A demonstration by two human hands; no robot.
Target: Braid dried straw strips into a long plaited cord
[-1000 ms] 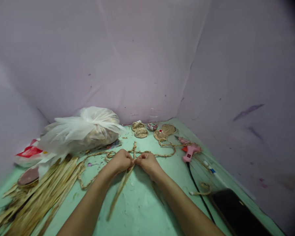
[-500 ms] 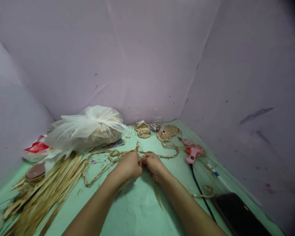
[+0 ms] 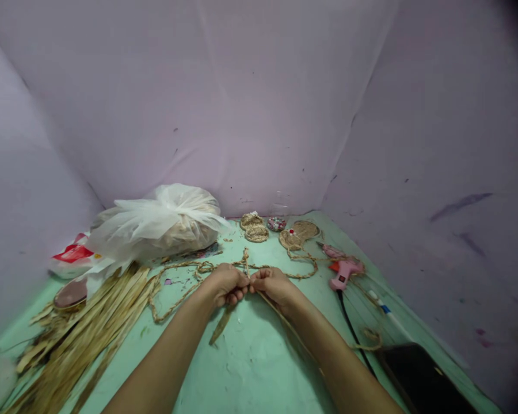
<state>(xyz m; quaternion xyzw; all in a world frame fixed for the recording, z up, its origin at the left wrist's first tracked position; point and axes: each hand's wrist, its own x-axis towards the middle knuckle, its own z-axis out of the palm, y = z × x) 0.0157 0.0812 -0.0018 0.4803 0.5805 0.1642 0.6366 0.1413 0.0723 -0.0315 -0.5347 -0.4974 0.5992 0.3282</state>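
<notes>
My left hand (image 3: 228, 284) and my right hand (image 3: 273, 284) meet fingertip to fingertip, both pinched closed on dried plant-fibre strands. A short strip (image 3: 220, 329) hangs below my left hand. From my right fingers a longer strand (image 3: 280, 315) trails down along the forearm. Just beyond the fingertips stands the short end of a twisted cord (image 3: 246, 256), joined to what I pinch. Behind both hands a long braided fibre rope (image 3: 172, 307) lies in loose loops. The exact grip between the fingertips is too small to make out.
A bundle of dried fibre strips (image 3: 82, 333) lies left, below a white plastic bag (image 3: 155, 224) and an oval mirror-like disc (image 3: 70, 294). Coiled fibre pieces (image 3: 256, 233) and a beaded item (image 3: 276, 223) sit at the back. Right are a pink glue gun (image 3: 344, 275), its cord, a pen (image 3: 380, 302) and a phone (image 3: 423, 376).
My hands have rolled outward, and the fingers of my left hand show more. A strip now hangs below the left hand, and a strand runs along my right forearm. The view has shifted slightly.
</notes>
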